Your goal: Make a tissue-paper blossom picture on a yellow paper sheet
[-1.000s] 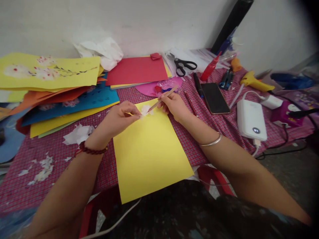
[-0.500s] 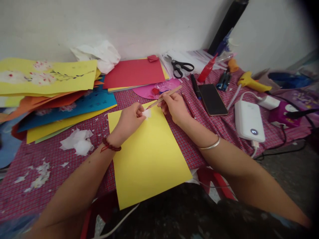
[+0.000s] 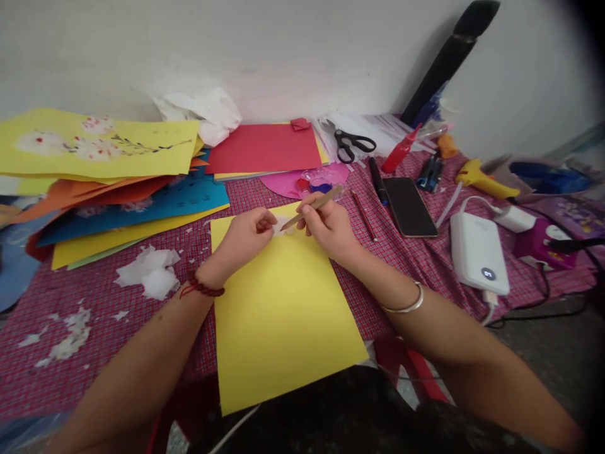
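Note:
A sheet of yellow paper [image 3: 288, 315] lies before me, reaching over the table's front edge. Near its far edge is a small piece of white tissue paper [image 3: 286, 228]. In my right hand [image 3: 329, 232] is a flat wooden craft stick [image 3: 316, 205], held slanted like a pen with its lower tip on the tissue. My left hand [image 3: 248, 238] rests on the sheet just left of the tissue, its fingers curled and thumb and forefinger close together. Whether a bit of tissue is pinched there cannot be made out.
At left are stacked coloured cards [image 3: 155, 211], crumpled tissue [image 3: 151, 271] and scraps [image 3: 70, 337]. Red paper [image 3: 265, 150], scissors [image 3: 352, 142] and a pink disc [image 3: 278, 183] lie beyond. Rightward are a pencil [image 3: 365, 217], marker [image 3: 377, 180], phone [image 3: 410, 207], power bank [image 3: 478, 252] and glue gun [image 3: 486, 180].
The stick now slants more steeply, and its tip has come down onto the tissue. My left fingers have drawn slightly away from the tissue. The whole view has shifted a little.

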Demonstrator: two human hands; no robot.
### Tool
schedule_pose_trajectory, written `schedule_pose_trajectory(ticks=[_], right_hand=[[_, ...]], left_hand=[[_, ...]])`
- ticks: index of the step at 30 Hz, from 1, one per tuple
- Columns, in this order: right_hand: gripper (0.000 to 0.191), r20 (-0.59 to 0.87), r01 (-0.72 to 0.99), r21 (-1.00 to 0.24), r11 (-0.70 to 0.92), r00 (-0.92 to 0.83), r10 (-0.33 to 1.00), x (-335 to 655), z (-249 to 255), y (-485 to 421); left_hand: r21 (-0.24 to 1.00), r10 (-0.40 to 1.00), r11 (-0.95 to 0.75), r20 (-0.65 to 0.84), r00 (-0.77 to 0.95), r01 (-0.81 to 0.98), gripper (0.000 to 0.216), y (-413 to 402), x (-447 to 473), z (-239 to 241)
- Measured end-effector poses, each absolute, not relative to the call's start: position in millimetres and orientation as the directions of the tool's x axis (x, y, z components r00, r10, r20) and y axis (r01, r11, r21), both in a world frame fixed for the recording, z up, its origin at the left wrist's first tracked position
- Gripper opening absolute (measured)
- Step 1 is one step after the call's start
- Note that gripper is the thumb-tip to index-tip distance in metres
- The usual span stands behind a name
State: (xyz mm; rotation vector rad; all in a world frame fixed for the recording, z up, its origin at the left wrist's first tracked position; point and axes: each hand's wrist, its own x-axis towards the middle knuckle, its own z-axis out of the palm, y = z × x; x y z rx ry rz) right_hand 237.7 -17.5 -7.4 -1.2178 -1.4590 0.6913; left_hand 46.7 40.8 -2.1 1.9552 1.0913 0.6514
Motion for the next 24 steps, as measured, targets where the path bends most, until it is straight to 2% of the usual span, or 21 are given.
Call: schedule_pose_trajectory(ticks=[3,9,15,19,24], right_hand=[[0.034,0.363,0.277,-0.909,0.310,0.162,0.918,239,-4,-18],[0.036,0.327,0.184,-0.940,0.289,0.235,0.915,243,-1,-13],[0.030,0.329,0.170,-0.941,0.291,0.264,0.907,245,3,-14],[0.031,0.330,0.208,-0.936,0.282,0.248,0.911,242,7,-20],[0.029,0.374,0.355,-0.882,0.310,0.126,0.919,239,4,-24]], left_hand=[[0.825,0.877,-0.333,0.093,0.471,0.457,0.012,43,44,3],[0.867,0.898,-0.273,0.074,0.434,0.416,0.015,34,34,30],[0.891,0.810,-0.303,0.055,0.583,0.337,0.011,30,47,15],[0.813,0.847,-0.368,0.093,0.524,0.451,0.010,36,56,2],[0.801,0.859,-0.379,0.117,0.499,0.463,0.006,35,57,4]])
